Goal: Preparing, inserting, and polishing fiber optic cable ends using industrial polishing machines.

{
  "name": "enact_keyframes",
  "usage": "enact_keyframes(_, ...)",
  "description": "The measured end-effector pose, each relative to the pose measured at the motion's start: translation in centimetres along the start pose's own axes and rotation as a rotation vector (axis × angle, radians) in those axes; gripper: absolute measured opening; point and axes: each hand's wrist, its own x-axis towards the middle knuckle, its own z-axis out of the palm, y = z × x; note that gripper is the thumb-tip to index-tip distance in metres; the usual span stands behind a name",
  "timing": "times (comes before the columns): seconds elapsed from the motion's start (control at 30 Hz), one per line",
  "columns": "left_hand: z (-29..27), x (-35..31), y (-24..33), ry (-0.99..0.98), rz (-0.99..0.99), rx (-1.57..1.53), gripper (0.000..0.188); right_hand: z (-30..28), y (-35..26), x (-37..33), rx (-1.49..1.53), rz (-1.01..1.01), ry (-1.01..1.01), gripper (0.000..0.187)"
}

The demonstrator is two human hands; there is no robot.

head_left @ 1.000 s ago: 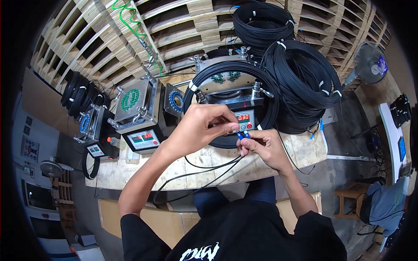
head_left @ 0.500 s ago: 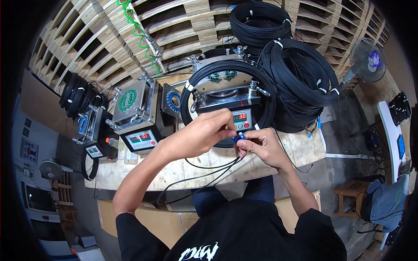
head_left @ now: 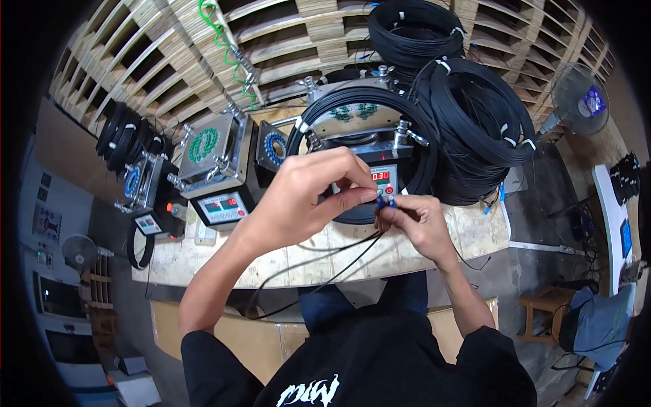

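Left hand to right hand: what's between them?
Two blue connectors, pinched in the right hand, as the head view shows. Whether the left hand touches them is unclear.

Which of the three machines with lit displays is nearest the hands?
The rightmost machine, seen through a black coil and partly covered by the left hand; the other two stand farther left.

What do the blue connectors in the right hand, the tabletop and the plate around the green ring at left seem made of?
Blue connectors: probably moulded plastic, judging by their saturated blue; small and partly covered, so not certain.
Tabletop: pale wood, perhaps plywood, seemingly unvarnished, with streaks and stains.
Plate: likely metal, with a dull grey sheen; steel or aluminium, I can't tell.
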Motion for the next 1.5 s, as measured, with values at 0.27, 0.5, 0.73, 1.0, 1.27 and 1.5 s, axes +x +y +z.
enact_keyframes(0.27,-4.7,-11.9,-2.7,0.634,-0.189,-0.469,0.010,-0.5,1.8,2.2,-0.050,-0.077,0.154,0.022)
enact_keyframes(0.5,-12.2,-30.5,-11.4,0.928,-0.596,-0.115,0.014,-1.4,1.2,4.3,0.082,-0.166,0.030,0.023)
enact_keyframes(0.73,-16.1,-41.4,-25.9,0.740,-1.046,0.349,0.017,-1.1,0.8,6.2,0.095,-0.197,0.007,0.025)
enact_keyframes(1.0,-17.4,-43.4,-33.4,0.337,-1.146,0.588,0.017,-1.4,-0.4,5.9,0.047,-0.177,0.050,0.026)
enact_keyframes(1.27,-16.2,-40.9,-29.4,0.624,-1.157,0.389,0.014,-1.1,0.7,6.2,0.101,-0.161,0.056,0.026)
enact_keyframes(1.5,-13.5,-24.7,-13.9,1.010,-0.511,0.248,0.019,0.2,0.6,5.8,0.090,-0.123,0.128,0.027)
